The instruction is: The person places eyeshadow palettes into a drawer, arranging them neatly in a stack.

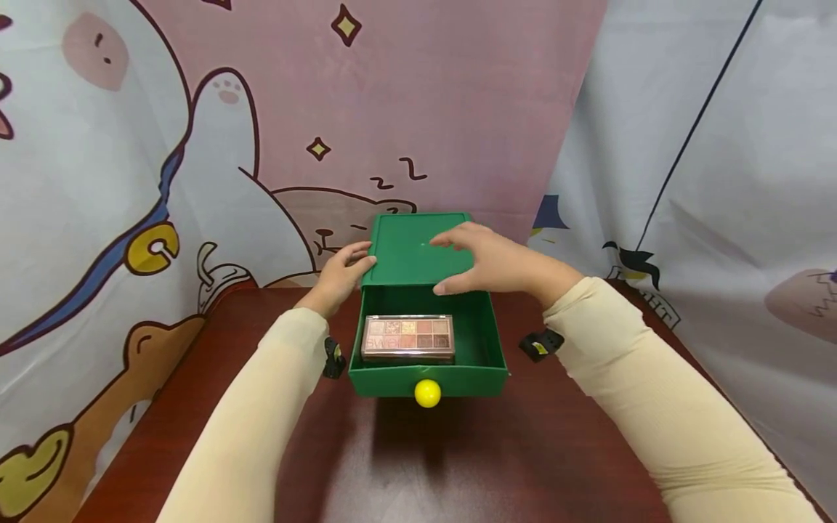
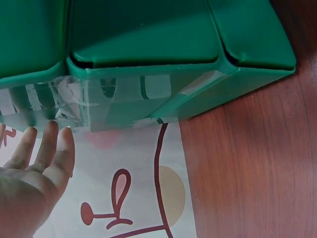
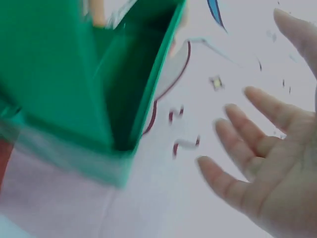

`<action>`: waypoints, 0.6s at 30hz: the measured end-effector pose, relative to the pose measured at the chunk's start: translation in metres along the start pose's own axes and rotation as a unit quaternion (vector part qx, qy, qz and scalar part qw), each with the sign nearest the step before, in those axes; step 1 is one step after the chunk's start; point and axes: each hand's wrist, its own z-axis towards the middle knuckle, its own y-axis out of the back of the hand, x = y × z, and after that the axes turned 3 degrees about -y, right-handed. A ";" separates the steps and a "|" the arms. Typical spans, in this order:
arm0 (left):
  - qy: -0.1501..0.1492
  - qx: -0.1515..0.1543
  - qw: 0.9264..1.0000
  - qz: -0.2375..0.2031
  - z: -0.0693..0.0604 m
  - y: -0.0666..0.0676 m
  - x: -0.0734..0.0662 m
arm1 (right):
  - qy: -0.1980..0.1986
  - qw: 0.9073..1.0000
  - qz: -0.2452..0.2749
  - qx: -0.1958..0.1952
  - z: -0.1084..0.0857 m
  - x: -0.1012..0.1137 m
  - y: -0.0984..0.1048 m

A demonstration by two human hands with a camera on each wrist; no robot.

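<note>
A green box [image 1: 412, 254] stands on the table with its drawer [image 1: 474, 381] pulled out toward me. Inside the drawer, at its left, lies an eyeshadow palette [image 1: 408, 338] with a see-through lid over several shades. A round yellow knob [image 1: 428, 393] sits on the drawer's front. My left hand [image 1: 341, 276] is at the box's left side, its fingers extended close to the taped side in the left wrist view; contact is unclear. Over the box's right part hovers my right hand [image 1: 500, 265], with fingers spread and nothing held, apart from the box in the right wrist view.
The dark red-brown table [image 1: 562, 450] reaches out on both sides of the box. Right behind it hangs a cartoon-printed cloth [image 1: 458, 109] in pink and white. Each wrist carries a small black device, such as the right one [image 1: 541, 345].
</note>
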 end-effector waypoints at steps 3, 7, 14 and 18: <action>-0.001 0.001 1.000 0.000 0.001 0.000 0.000 | -0.015 0.996 0.054 -0.070 -0.014 -0.024 0.007; 0.002 0.000 1.000 -0.001 0.001 0.000 0.000 | -0.044 0.981 0.121 -0.144 -0.036 -0.059 0.011; 0.001 0.002 1.000 0.002 0.000 0.000 0.001 | -0.142 0.957 0.141 -0.209 -0.077 -0.124 0.007; 0.001 0.002 1.000 0.000 0.000 0.001 0.001 | -0.187 0.947 0.132 -0.227 -0.097 -0.163 -0.002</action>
